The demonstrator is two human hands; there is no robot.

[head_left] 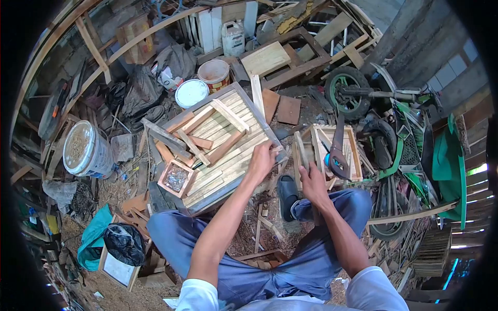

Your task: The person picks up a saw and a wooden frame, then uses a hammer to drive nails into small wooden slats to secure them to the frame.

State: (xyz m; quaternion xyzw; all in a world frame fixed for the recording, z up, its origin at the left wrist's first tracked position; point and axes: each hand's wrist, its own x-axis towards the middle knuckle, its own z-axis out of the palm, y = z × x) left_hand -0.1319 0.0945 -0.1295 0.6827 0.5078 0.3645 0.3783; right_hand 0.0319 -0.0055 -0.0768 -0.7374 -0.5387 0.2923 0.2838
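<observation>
Left grip (263,159), curled narrowly at one corner of the slatted tabletop (231,160), apparently braces there; whether it pinches anything cannot be told. Right grip (314,185) meets the wooden strip's (302,149) near end, perhaps for steadiness; its closure is unclear. Handsaw (338,150) lies alongside.

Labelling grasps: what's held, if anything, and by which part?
Right hand: at a wooden strip's near end, grip unconfirmed. Left hand: at the slatted tabletop's corner; can't tell if it holds anything.
</observation>
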